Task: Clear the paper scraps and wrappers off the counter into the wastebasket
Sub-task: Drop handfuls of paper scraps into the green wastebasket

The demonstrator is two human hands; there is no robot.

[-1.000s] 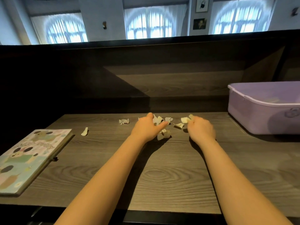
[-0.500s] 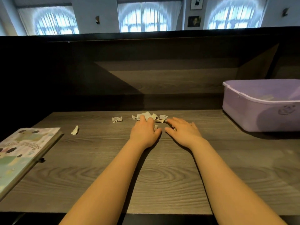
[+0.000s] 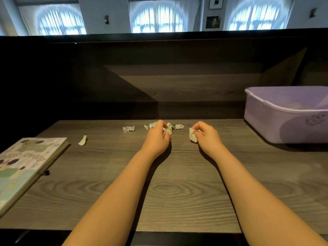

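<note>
dark wood-grain counter (image 3: 177,183) is being lit from arched windows behind a dim back panel. the left hand (image 3: 157,138) is being held curled at the middle of the surface, its fingertips being closed on a crumpled white scrap (image 3: 168,129) at the edge of a small cluster of scraps (image 3: 154,125). the right hand (image 3: 206,137) is being held just beside it, thumb and fingers being pinched on another pale scrap (image 3: 192,135) hanging from them just above the wood. further scraps are being left loose: one (image 3: 179,126) between the hands, one (image 3: 128,129) left of the cluster, and one (image 3: 82,140) well apart toward the illustrated book (image 3: 23,166). the lilac wastebasket (image 3: 284,125) is being kept at the right end of the counter, near the right hand. the pieces are being judged as very light, soft and already creased, so little force is being called for; a fingertip pinch on a raised fold, or a raking of several together, is likely being favoured, since flat bits may be slipping on the smooth surface and drifting when being carried.
</note>
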